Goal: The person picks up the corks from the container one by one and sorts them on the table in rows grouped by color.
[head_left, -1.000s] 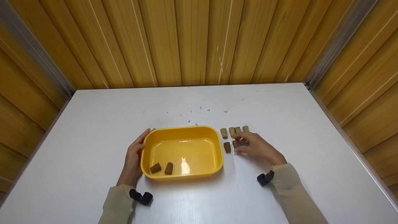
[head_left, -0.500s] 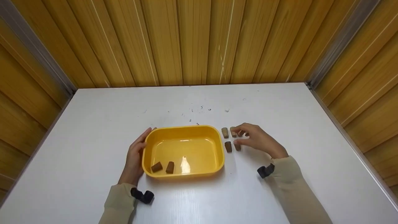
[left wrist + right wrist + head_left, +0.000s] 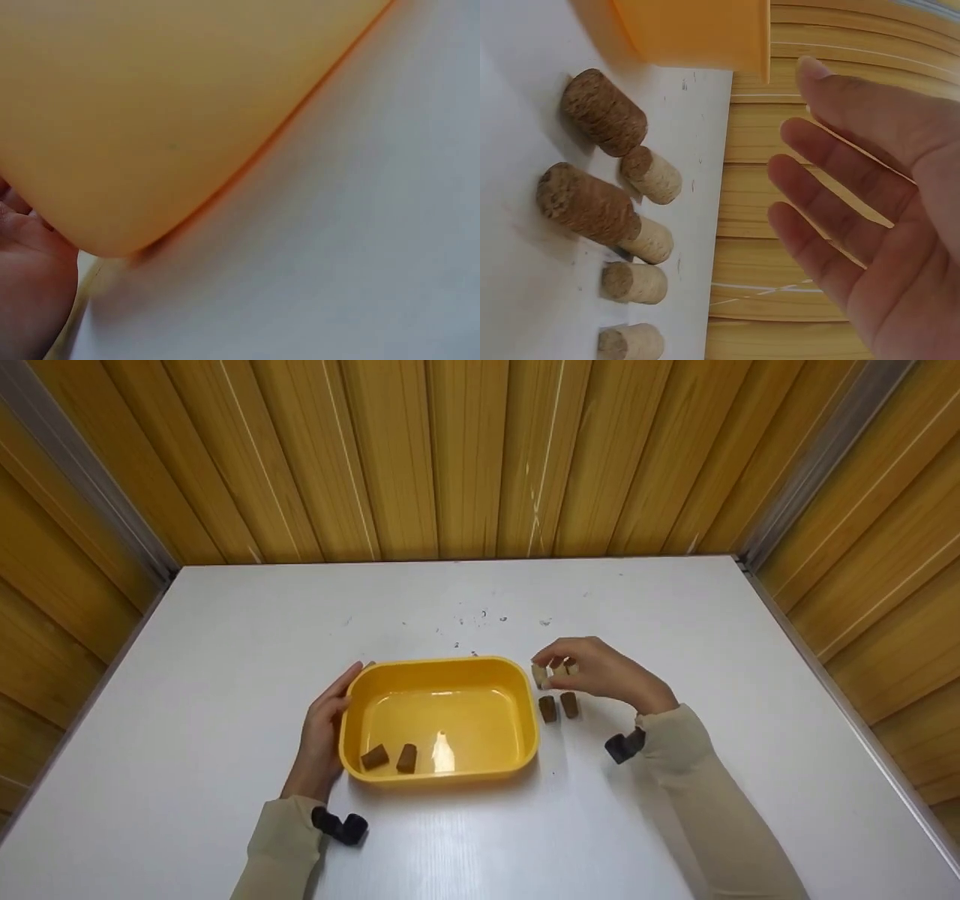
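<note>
A yellow plastic tub (image 3: 439,776) stands on the white table, two brown corks (image 3: 406,758) lying at its near left. My left hand (image 3: 321,735) rests against the tub's left outer wall, its fingers stretched along it; the left wrist view shows the palm (image 3: 37,285) beside the tub corner. Right of the tub lie two dark corks (image 3: 569,705) and a row of several light corks (image 3: 634,283). Over that row is my right hand (image 3: 607,671), thumb and fingers apart; in the right wrist view nothing is between them. It partly hides the light corks in the head view.
The white table (image 3: 225,660) carries small dark specks beyond the tub. Yellow wood-patterned panels (image 3: 465,457) rise at the back and both sides. Black cameras (image 3: 341,826) are strapped at both wrists.
My right hand has shifted left and farther back, from above the darker corks to above the light ones, uncovering the two dark corks. The left hand and tub stay about the same.
</note>
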The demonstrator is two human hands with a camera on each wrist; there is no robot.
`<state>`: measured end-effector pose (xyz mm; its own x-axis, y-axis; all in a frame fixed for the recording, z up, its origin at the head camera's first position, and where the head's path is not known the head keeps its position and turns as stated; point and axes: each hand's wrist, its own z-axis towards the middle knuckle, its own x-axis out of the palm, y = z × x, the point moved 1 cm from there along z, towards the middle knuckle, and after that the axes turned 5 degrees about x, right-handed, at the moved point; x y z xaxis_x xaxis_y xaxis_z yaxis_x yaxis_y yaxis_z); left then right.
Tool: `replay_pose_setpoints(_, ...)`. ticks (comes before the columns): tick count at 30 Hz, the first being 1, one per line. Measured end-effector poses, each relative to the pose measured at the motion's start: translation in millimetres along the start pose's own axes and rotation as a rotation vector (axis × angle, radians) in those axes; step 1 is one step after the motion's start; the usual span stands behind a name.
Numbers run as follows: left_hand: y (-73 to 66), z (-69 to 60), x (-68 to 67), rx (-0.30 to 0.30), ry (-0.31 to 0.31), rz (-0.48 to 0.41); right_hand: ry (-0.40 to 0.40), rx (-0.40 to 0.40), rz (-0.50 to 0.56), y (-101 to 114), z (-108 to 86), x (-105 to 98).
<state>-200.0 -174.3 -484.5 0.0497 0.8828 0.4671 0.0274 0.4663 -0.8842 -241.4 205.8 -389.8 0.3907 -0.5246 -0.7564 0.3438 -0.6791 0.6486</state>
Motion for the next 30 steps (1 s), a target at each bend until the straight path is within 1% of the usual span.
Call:
replay_pose_setpoints(4,1.6,-1.2,0.9,-0.002,-0.004,-0.001,0.083,0.009,0.043,14,10.8,-3)
replay_pose_setpoints(6,2.1,-1.3,1.6,-0.002,-0.002,-0.002,0.119,0.013,0.047,21,15.9,-4)
replay_pose_setpoints(12,2.6,-0.8,3.0,-0.003,0.016,-0.018,0.207,-0.028,-0.02,39,32.4,-2)
replay_pose_setpoints(14,3.0,-0.7,3.5,-0.004,0.02,-0.029,0.242,-0.048,-0.03,44,38.3,2)
replay_pose_setpoints(18,4.0,-0.7,4.7,0.0,0.024,-0.04,0.299,-0.059,-0.023,53,48.8,13)
replay_pose_setpoints(21,4.2,-1.6,5.3,-0.004,0.013,-0.029,0.328,-0.066,-0.007,59,56.1,20)
replay_pose_setpoints(26,2.8,-3.1,4.3,-0.01,0.001,-0.005,0.375,-0.101,-0.021,71,70.5,33)
replay_pose_setpoints(30,2.1,-4.0,3.4,-0.009,-0.006,0.001,0.435,-0.119,-0.019,81,81.1,46)
